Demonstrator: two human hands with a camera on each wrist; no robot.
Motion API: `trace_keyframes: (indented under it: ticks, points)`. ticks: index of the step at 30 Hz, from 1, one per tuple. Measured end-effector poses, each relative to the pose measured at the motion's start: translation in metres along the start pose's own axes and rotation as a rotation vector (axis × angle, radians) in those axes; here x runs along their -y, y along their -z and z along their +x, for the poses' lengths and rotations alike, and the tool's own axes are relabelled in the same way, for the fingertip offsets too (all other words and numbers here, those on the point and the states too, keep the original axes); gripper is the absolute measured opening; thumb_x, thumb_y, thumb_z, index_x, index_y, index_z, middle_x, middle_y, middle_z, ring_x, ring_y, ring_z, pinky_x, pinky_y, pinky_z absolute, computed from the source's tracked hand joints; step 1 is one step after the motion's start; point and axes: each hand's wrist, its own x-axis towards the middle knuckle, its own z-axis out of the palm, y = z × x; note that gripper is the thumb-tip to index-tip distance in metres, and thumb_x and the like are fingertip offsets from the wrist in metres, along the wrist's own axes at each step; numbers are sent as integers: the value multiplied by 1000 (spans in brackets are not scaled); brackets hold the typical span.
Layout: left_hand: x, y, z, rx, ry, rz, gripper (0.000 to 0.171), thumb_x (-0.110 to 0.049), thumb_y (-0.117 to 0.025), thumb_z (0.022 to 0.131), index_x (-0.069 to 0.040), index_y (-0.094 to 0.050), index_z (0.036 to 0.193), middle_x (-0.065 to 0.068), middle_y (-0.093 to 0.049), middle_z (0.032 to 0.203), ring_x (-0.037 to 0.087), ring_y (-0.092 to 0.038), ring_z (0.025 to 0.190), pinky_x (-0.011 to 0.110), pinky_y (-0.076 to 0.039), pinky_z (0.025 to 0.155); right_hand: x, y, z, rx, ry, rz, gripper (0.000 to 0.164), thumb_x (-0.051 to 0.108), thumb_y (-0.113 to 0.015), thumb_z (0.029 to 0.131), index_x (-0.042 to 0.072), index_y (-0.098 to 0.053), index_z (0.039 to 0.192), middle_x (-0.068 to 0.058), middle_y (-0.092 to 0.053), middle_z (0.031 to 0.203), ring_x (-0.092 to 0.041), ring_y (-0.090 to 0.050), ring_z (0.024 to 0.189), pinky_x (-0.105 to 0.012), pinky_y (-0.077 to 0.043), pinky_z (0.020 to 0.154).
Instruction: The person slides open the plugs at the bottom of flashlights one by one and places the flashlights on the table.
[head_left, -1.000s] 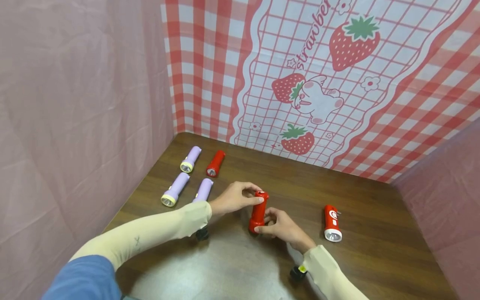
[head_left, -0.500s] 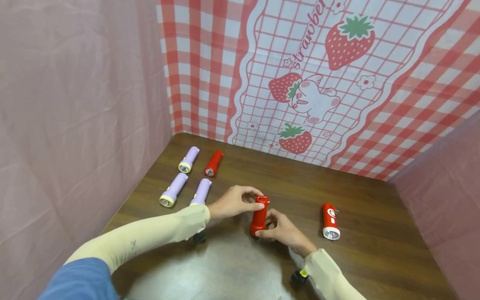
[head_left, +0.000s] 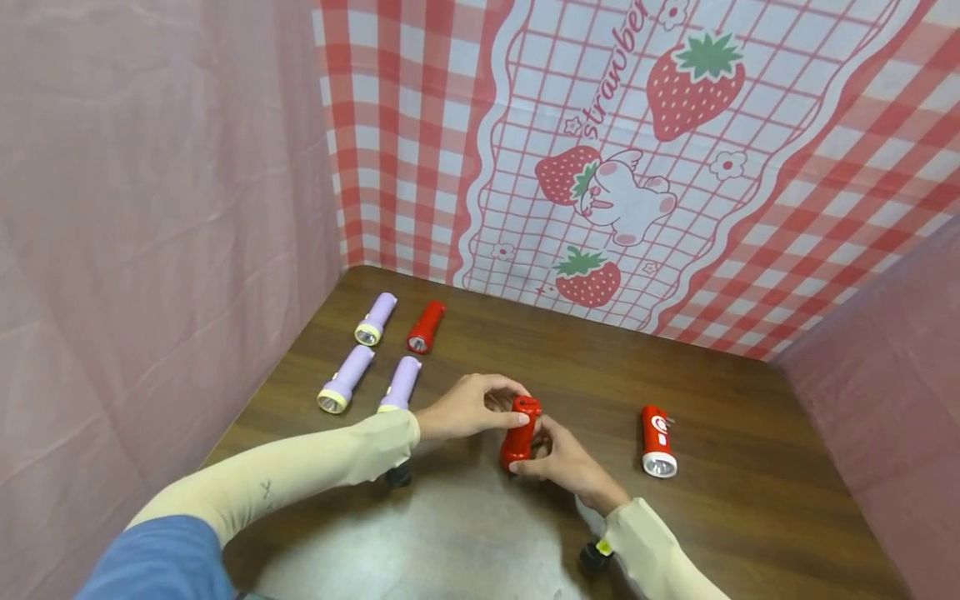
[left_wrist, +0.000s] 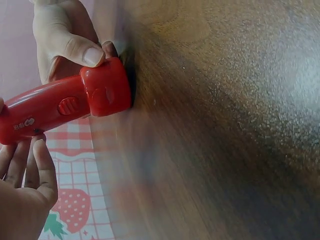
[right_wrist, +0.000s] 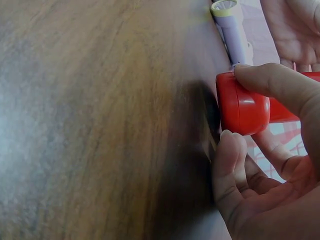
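Note:
A red flashlight [head_left: 518, 442] stands at a tilt in the middle of the wooden table, its wide head down. My left hand [head_left: 474, 407] pinches its narrow tail end between thumb and fingers. Low on the other side, my right hand [head_left: 564, 461] grips the head, thumb in front. The left wrist view shows a ribbed slide switch [left_wrist: 69, 105] on the flashlight's body. In the right wrist view, the flashlight's head [right_wrist: 243, 105] sits between my right thumb and fingers, close over the table surface.
Purple flashlights [head_left: 347, 379] with pale yellow rims and another red flashlight [head_left: 426, 327] lie at the left back of the wooden table [head_left: 720, 533]. My left sleeve overlaps the nearest purple one. A red flashlight with a white rim [head_left: 659, 442] lies at right. Cloth walls stand behind and beside.
The held flashlight's tail end has tipped toward me and come down slightly, with my left hand following. My right hand stays at the head. The head view has shifted a little.

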Motion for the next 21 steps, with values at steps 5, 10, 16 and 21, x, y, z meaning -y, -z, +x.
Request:
trace_keyframes:
  ticks: [5, 10, 16, 21]
  points:
    - [0, -1, -1, 21, -15, 11, 32, -31, -81, 91, -21, -72, 120, -13, -72, 100, 9, -68, 89, 28, -57, 81, -2, 0, -1, -3, 30, -4, 47, 6, -87, 79, -1, -57, 115, -13, -65, 98, -21, -58, 75, -28, -51, 60]
    - [0, -1, -3, 46, -39, 20, 31, -32, -81, 91, -24, -72, 120, -13, -72, 100, 9, -67, 89, 30, -57, 81, -2, 0, -4, 24, 53, -11, 49, 7, -87, 81, -4, -62, 121, -12, -69, 99, -18, -60, 74, -25, -51, 62]
    - [0, 0, -5, 66, -52, 23, 31, -32, -81, 91, -26, -72, 120, -13, -72, 102, 8, -68, 91, 31, -58, 82, -2, 3, -6, 39, 37, -3, 45, 10, -85, 85, -3, -66, 122, -12, -71, 99, -17, -61, 73, -26, -52, 61]
    - [-1, 0, -7, 74, -66, 23, 31, -31, -82, 90, -28, -72, 119, -14, -72, 102, 8, -68, 91, 29, -58, 82, -3, 4, -6, 45, 15, 3, 41, 15, -83, 88, -3, -67, 122, -11, -71, 98, -21, -64, 74, -31, -54, 60]
